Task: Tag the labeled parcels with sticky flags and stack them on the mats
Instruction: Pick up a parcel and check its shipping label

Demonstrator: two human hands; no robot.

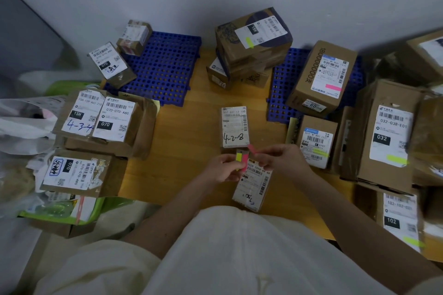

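Note:
My left hand holds a small pad of sticky flags with yellow and pink strips. Beside it, my right hand pinches a pink flag that curls up from the pad. Under both hands lies a small labeled parcel; another marked "4-2-8" sits just beyond it. The left blue mat holds two small parcels at its left edge. On the right blue mat stands a box with a pink flag. A stack topped by a yellow-flagged box stands between the mats.
Untagged parcels labeled 15H and 070 and another 070 lie at the left over a green bin. Yellow-flagged boxes 032 and 102 crowd the right. White plastic bags sit far left.

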